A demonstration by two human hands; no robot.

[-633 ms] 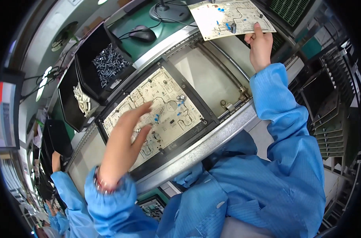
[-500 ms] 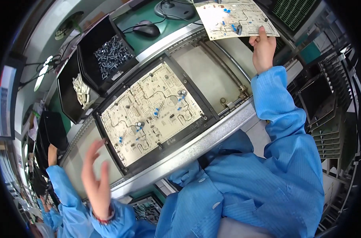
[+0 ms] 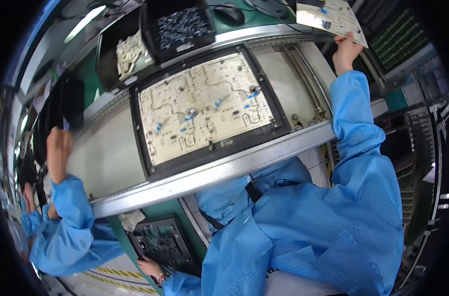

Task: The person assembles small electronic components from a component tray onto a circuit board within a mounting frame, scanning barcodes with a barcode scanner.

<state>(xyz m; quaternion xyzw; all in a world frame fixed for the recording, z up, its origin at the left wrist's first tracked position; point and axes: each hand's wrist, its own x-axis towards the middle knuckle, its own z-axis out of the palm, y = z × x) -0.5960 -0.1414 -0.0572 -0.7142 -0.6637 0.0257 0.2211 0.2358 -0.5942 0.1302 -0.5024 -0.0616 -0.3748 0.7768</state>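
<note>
My right hand (image 3: 347, 52) pinches the near edge of a cream circuit board (image 3: 331, 18) with blue components, raised at the upper right. A second cream board (image 3: 209, 106), carrying blue and dark parts, lies in a black frame (image 3: 224, 154) on the metal rail track. Down at the lower left, my left hand (image 3: 150, 269), with a bracelet at the wrist, has its fingers bent round the edge of a black tray (image 3: 186, 241). Dark and greenish parts fill that tray. Some of the left fingers are hidden against its edge.
A co-worker's hand (image 3: 60, 150) reaches over the track's left end. Behind the track stand a black bin of dark small parts (image 3: 184, 30), a bin of white pieces (image 3: 131, 54) and a mouse (image 3: 229, 14). A metal rail (image 3: 204, 182) runs in front; a rack (image 3: 407, 143) stands right.
My left hand has gone from above the track down to the black tray. The view has turned. My right hand still holds its board; the co-worker's hand has lifted from a black bin.
</note>
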